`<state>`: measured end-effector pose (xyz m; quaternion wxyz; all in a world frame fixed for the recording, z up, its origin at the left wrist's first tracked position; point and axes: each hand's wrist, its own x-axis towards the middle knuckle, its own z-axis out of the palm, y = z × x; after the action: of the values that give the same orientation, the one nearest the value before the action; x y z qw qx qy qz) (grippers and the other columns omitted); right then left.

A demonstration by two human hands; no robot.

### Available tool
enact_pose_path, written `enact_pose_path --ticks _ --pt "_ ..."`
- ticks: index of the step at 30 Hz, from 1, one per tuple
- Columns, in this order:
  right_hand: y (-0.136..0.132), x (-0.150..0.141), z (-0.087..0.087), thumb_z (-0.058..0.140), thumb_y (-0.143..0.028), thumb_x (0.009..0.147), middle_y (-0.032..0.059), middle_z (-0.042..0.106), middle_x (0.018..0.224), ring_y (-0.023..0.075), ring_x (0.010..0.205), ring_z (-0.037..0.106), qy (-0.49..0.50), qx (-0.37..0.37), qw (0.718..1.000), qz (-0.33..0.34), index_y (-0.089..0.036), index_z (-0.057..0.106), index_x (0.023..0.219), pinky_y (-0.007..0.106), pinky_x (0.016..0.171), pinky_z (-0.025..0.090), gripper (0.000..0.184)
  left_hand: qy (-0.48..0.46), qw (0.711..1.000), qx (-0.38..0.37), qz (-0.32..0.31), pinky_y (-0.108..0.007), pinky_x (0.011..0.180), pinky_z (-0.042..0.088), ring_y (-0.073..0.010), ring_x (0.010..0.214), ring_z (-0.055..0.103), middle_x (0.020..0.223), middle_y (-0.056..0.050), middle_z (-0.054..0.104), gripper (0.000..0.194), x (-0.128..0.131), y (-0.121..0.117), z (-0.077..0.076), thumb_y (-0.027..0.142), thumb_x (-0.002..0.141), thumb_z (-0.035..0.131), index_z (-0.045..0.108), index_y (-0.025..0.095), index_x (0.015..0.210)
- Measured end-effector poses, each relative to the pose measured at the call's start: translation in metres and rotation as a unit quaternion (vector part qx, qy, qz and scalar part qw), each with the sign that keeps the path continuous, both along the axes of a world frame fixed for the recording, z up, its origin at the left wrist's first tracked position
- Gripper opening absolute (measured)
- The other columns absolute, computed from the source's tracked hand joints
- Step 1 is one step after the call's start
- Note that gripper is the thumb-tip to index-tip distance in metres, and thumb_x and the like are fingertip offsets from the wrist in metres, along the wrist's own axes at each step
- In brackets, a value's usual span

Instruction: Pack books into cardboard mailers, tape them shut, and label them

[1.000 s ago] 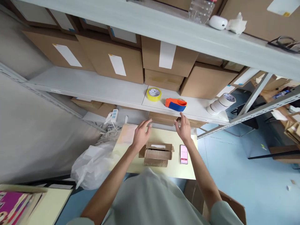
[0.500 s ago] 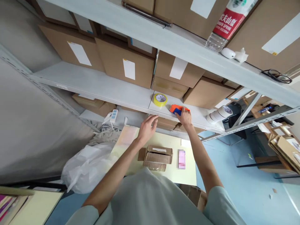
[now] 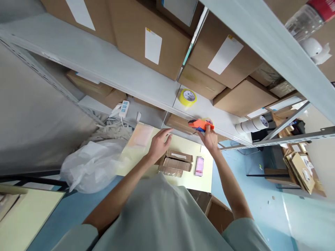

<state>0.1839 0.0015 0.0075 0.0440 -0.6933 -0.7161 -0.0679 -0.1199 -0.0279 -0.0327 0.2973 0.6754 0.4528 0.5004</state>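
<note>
My right hand (image 3: 210,138) is closed around an orange and blue tape dispenser (image 3: 200,123), held in front of the shelf edge. Part of a tape roll shows behind its orange body. My left hand (image 3: 159,142) hangs over the pale tabletop with fingers apart, holding nothing. Below and between my hands, a small brown cardboard box (image 3: 176,163) lies on the table (image 3: 204,183). Beside it to the right is a phone (image 3: 199,166) with a blurred pink screen. A yellow tape roll (image 3: 187,97) rests on the shelf beyond the dispenser.
Cardboard boxes (image 3: 157,66) line the grey shelf (image 3: 146,83). White tape rolls (image 3: 252,124) lie at its right end. A power strip (image 3: 124,108) and a white plastic bag (image 3: 91,167) are on the left. An open carton (image 3: 220,212) stands below the table's right edge.
My right hand has lifted the tape dispenser off the shelf and drawn it toward me. My left hand stays open and has shifted slightly. The camera view has tilted and moved.
</note>
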Motion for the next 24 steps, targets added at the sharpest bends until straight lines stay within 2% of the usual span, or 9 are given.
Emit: enact_pose_path --ticks 5,9,14,17,21,24 --pt "-0.066 -0.034 -0.015 0.052 -0.059 0.111 0.0195 0.076 0.106 0.034 0.096 0.078 0.054 0.016 0.993 0.102 -0.018 0.05 0.128 0.044 0.079 0.064 0.045 -0.044 0.999 0.006 0.007 -0.036 0.097 0.066 -0.0202 0.109 0.076 0.13 -0.009 0.077 0.028 -0.013 -0.029 -0.001 0.033 0.107 0.061 0.07 0.024 0.132" --pt "-0.097 -0.051 -0.018 0.054 -0.049 0.111 0.0175 0.076 0.105 0.0332 0.098 0.077 0.067 0.021 0.987 0.144 -0.02 0.051 0.126 0.045 0.079 0.065 0.033 -0.055 0.998 0.013 -0.01 -0.038 0.099 0.067 -0.0212 0.112 0.076 0.131 -0.008 0.077 0.03 -0.023 -0.047 0.01 0.032 0.105 0.064 0.069 0.025 0.135" --pt "-0.116 -0.063 -0.014 0.056 -0.044 0.11 0.0132 0.076 0.097 0.0316 0.09 0.076 0.044 0.018 0.982 0.183 -0.022 0.052 0.119 0.044 0.076 0.065 0.024 -0.057 0.997 0.034 -0.038 -0.041 0.11 0.061 -0.0233 0.125 0.072 0.134 -0.008 0.074 0.036 -0.034 -0.055 0.026 0.025 0.105 0.063 0.066 0.026 0.141" --pt "-0.121 -0.066 -0.012 0.055 -0.04 0.111 0.0114 0.075 0.092 0.0308 0.089 0.076 0.034 0.026 0.976 0.215 -0.022 0.052 0.118 0.044 0.078 0.064 0.02 -0.031 0.996 0.025 -0.084 -0.044 0.112 0.058 -0.0252 0.129 0.068 0.138 -0.01 0.071 0.039 -0.041 -0.052 0.03 0.026 0.106 0.062 0.062 0.025 0.145" --pt "-0.124 -0.067 -0.007 0.055 -0.041 0.112 0.0114 0.076 0.093 0.0305 0.088 0.076 0.027 0.0 0.971 0.237 -0.021 0.052 0.12 0.044 0.08 0.064 0.022 0.002 0.986 0.016 -0.163 -0.041 0.102 0.059 -0.0241 0.117 0.068 0.121 -0.007 0.075 0.021 -0.049 -0.047 0.028 0.027 0.108 0.06 0.068 0.024 0.127" --pt "-0.127 -0.067 -0.002 0.057 -0.046 0.111 0.0103 0.076 0.091 0.0298 0.085 0.075 0.031 -0.036 0.966 0.255 -0.021 0.053 0.121 0.044 0.08 0.064 0.027 0.004 0.983 0.009 -0.184 -0.037 0.093 0.058 -0.0221 0.105 0.068 0.107 -0.005 0.076 0.011 -0.052 -0.048 0.026 0.027 0.108 0.06 0.07 0.024 0.109"
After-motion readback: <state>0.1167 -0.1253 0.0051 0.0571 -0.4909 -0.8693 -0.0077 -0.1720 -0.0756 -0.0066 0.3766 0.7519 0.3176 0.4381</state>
